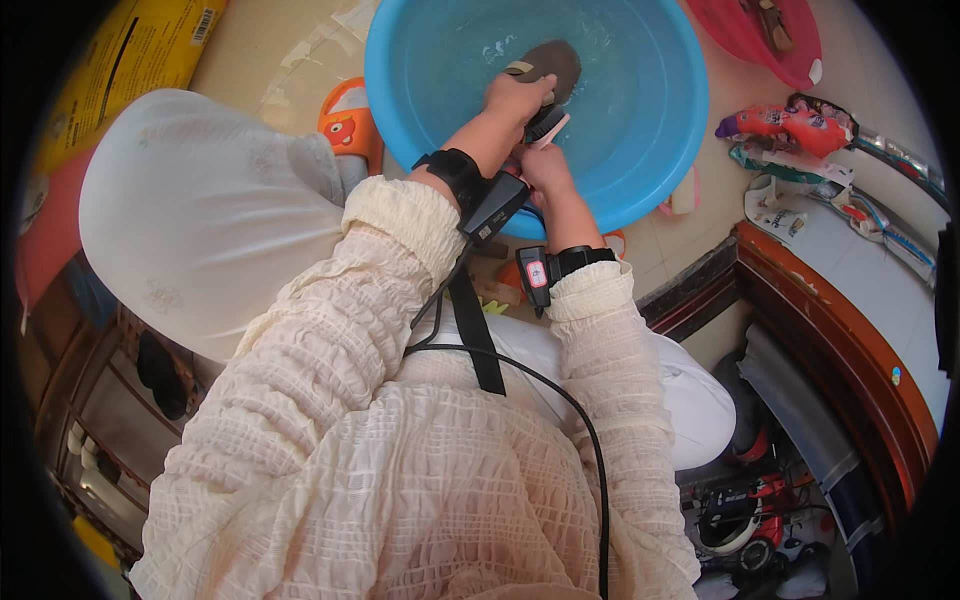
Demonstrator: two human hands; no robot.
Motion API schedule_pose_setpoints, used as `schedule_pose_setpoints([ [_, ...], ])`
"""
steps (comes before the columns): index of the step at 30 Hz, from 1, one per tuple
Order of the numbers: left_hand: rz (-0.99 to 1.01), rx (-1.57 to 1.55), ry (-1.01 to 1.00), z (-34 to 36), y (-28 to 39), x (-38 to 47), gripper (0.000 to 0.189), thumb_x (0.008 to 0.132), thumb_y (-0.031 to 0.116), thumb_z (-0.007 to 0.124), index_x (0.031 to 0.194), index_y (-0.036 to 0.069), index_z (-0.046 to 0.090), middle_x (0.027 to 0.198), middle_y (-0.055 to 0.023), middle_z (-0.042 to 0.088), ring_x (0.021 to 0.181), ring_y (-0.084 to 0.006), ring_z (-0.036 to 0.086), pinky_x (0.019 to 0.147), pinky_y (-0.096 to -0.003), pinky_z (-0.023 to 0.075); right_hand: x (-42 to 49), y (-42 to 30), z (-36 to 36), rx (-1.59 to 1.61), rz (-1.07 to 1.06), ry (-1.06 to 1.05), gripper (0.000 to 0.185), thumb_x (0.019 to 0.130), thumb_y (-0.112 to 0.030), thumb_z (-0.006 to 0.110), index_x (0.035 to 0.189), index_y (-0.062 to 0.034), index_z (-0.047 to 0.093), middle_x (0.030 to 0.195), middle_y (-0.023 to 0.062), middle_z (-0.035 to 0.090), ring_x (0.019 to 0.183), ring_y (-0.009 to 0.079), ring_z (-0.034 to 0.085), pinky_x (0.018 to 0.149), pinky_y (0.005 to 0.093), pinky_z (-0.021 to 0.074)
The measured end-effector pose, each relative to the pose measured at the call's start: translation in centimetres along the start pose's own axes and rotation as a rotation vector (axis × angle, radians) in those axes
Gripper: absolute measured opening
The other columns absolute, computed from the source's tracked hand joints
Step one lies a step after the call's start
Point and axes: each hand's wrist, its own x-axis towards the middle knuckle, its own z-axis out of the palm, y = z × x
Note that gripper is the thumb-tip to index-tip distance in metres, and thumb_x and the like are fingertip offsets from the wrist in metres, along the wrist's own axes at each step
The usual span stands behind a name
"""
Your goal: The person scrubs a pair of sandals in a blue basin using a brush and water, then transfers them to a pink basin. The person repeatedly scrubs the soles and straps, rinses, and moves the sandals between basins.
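A large blue plastic basin [675, 142] holding water stands before me. My left hand [517, 97] grips a brown sandal [553, 64] by its strap area, over the water, with the sole's rounded end pointing away from me. My right hand [544, 165] is closed on the pink handle of a scrubbing brush [547, 126]. The brush's dark bristles are close beside the sandal and my left hand; whether they touch it I cannot tell. Part of the right hand's fingers is hidden behind the wrist device on my left arm.
An orange slipper [346, 124] lies left of the basin. A pink basin [795, 56] with a sandal in it is at the upper right. Plastic packets [795, 127] and a wooden door frame [817, 300] are on the right. A yellow bag [112, 82] lies upper left.
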Motion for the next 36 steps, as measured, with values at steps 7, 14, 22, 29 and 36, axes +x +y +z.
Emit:
schedule_pose_setpoints([
  [7,-0.038,-0.198,0.042,-0.8,-2.3,2.9,0.035,0.088,0.013,0.072,0.117,-0.002,0.061,0.108,-0.0136,0.067,0.099,-0.0255,0.066,0.08,-0.0389,0.0553,0.5,-3.0,-4.0,-0.121,0.106,0.209,0.032,0.098,-0.021,0.058,0.124,-0.003,0.054,0.091,0.0148,0.067,0.05,0.0142,0.048,0.043,0.03,0.0437],
  [14,0.133,0.396,-0.008,-0.5,-3.7,1.6,0.051,0.082,0.019,0.07,0.127,-0.001,0.056,0.119,-0.0186,0.066,0.112,-0.032,0.063,0.092,-0.0401,0.0492,4.1,-4.3,-6.7,-0.652,-0.679,0.535,0.053,0.098,-0.028,0.055,0.148,-0.014,0.043,0.112,0.0221,0.068,0.102,0.0421,0.066,0.087,0.0464,0.051],
  [22,-0.166,-0.099,-0.132,0.1,-4.4,1.7,0.045,0.077,0.002,0.056,0.122,-0.002,0.053,0.111,-0.0169,0.062,0.102,-0.0308,0.06,0.083,-0.0391,0.0501,1.8,-3.9,-2.0,-1.083,-0.366,0.325,0.047,0.097,-0.029,0.051,0.144,-0.0332,0.049,0.098,0.0202,0.071,0.091,0.0427,0.067,0.081,0.0517,0.0525],
  [29,-0.375,-0.52,-0.091,0.5,-4.1,2.2,0.02,0.097,0.02,0.057,0.109,0.004,0.06,0.098,-0.0088,0.064,0.085,-0.0216,0.062,0.076,-0.0361,0.0505,3.0,-6.2,-5.0,-1.326,-0.416,0.373,0.042,0.098,-0.032,0.05,0.14,-0.0402,0.052,0.101,0.0171,0.071,0.094,0.0412,0.066,0.08,0.0507,0.0538],
  [36,-0.243,-0.373,-0.105,0.9,-5.1,0.9,0.023,0.098,0.017,0.06,0.113,0.0,0.058,0.101,-0.0095,0.064,0.08,-0.0208,0.064,0.069,-0.034,0.0531,5.2,-5.7,-5.4,-1.182,-0.435,0.485,0.041,0.098,-0.033,0.05,0.138,-0.0318,0.055,0.106,0.0211,0.069,0.101,0.0428,0.064,0.086,0.0505,0.0523],
])
